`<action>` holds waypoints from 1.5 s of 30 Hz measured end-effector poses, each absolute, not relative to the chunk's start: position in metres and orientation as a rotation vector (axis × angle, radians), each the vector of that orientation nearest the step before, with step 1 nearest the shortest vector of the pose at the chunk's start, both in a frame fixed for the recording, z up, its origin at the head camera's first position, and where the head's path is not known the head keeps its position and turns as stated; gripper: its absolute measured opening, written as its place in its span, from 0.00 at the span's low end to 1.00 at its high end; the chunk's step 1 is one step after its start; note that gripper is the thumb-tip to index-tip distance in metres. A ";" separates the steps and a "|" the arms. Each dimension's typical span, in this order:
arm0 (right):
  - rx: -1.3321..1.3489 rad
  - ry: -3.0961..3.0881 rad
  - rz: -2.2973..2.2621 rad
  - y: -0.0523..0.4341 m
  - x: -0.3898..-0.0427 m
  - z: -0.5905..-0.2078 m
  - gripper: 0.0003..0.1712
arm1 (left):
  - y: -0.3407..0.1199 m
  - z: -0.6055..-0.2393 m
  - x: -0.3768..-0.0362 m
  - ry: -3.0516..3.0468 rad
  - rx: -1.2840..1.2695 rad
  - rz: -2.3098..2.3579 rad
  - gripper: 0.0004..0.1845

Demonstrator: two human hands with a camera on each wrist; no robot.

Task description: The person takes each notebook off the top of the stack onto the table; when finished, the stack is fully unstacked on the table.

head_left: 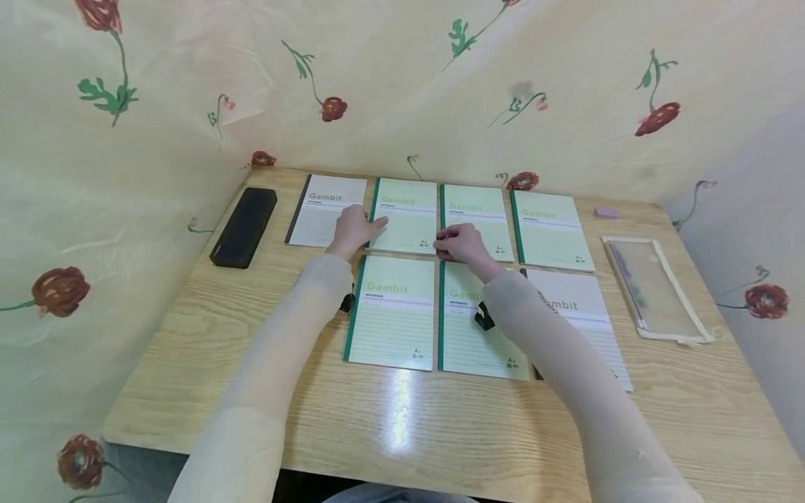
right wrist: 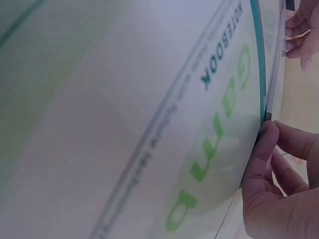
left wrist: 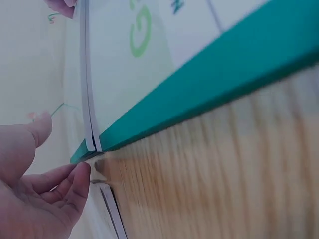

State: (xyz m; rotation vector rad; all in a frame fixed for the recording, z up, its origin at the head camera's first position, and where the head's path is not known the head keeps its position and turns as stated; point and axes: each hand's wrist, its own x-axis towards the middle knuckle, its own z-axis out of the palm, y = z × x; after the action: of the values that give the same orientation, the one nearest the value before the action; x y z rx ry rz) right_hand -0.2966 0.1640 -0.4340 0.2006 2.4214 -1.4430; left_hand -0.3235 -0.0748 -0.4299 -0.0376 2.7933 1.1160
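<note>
Several Gambit notebooks lie flat in two rows. At the back left is a grey notebook with a dark spine (head_left: 323,218). Beside it lies a green notebook (head_left: 405,220), then another green notebook (head_left: 484,220). My left hand (head_left: 353,230) is over the grey one's right side, its fingertips at the first green notebook's spine; the left wrist view shows its thumb held apart. My right hand (head_left: 464,244) has bent fingers against the lower left corner of the second green notebook, with thumb and forefinger close together in the right wrist view. Both notebooks stay flat.
The front row holds a green notebook (head_left: 391,321), another green notebook (head_left: 478,356) and a grey notebook (head_left: 600,332) partly under my right forearm. A green notebook (head_left: 553,234) ends the back row. A black case (head_left: 244,227) lies left; a purple eraser (head_left: 606,212) and clear zip pouch (head_left: 666,286) lie right.
</note>
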 end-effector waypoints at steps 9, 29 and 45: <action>0.205 2.415 -1.425 0.162 -0.294 -0.432 0.19 | -0.065 -0.432 -0.327 2.816 0.004 1.022 0.27; 0.188 2.477 -1.390 0.162 -0.295 -0.433 0.16 | -0.073 -0.428 -0.327 2.840 -0.033 1.113 0.23; 0.173 2.498 -1.353 0.160 -0.295 -0.432 0.18 | -0.131 -0.403 -0.321 2.618 -0.148 1.670 0.22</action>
State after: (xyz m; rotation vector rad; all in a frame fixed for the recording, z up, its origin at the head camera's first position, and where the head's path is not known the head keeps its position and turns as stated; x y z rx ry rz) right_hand -0.2946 0.1601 -0.4323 0.1729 2.4980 -1.3530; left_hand -0.3215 -0.1310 -0.4030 -0.1479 2.6185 1.6703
